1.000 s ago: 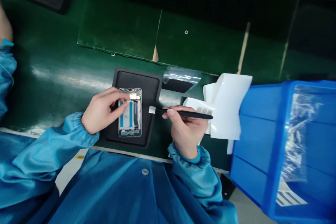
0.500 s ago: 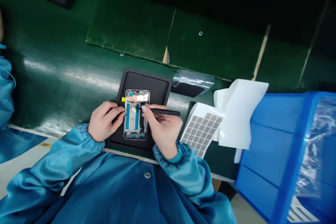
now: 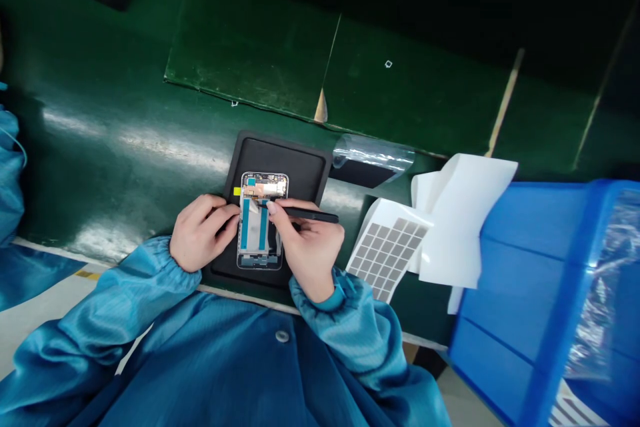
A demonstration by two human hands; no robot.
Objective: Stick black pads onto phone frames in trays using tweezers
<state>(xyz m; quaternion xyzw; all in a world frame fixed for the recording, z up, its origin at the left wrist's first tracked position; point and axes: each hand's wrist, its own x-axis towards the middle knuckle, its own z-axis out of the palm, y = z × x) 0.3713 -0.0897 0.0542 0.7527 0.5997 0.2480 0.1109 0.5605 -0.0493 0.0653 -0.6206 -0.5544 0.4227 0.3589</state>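
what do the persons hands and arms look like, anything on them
The left hand and right hand are bare, with no gloves or rings showing. The arms wear shiny blue sleeves with elastic cuffs, matching a blue coat with a round snap button.

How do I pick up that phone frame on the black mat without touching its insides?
Pinch the phone frame by its long edges, coming from above. It lies flat, and its thin rim surrounds the exposed parts and blue strips. The left hand sits at its left edge.
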